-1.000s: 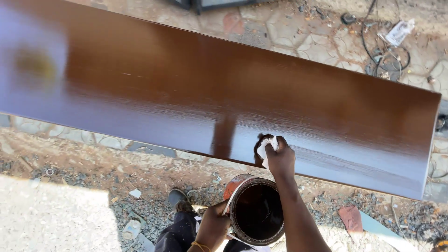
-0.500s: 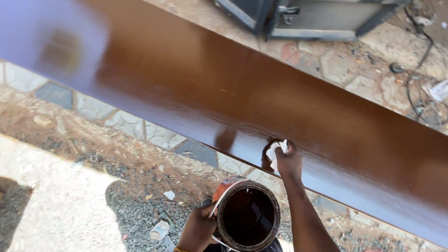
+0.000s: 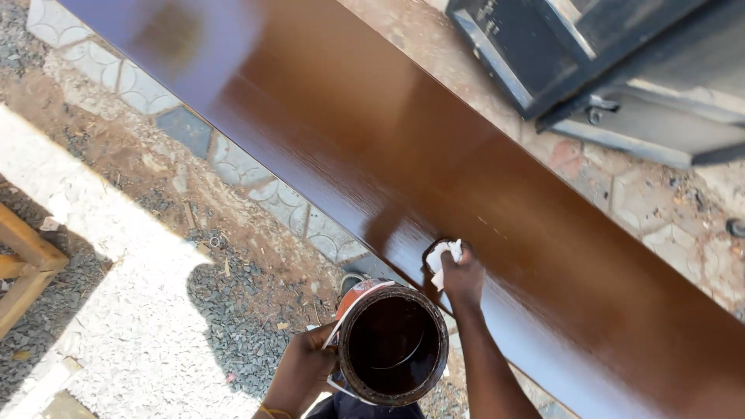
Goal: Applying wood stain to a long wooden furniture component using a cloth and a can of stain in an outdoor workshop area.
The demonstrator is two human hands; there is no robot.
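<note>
Right hand (image 3: 463,277) is pressing a white rag (image 3: 441,256) onto the long brown board (image 3: 481,178) — left hand (image 3: 304,366) is gripping an open tin (image 3: 392,344) of dark stain just below. Board is looking glossy nearly everywhere, probably mostly coated — far end blurred.

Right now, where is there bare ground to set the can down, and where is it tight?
Free: the pale sunlit ground between the paver strip and the wooden frame. Tight: near the board's edge, where the left hand holds the can close to the right hand pressing a cloth. Beyond the board, a dark metal frame fills the corner.
</note>
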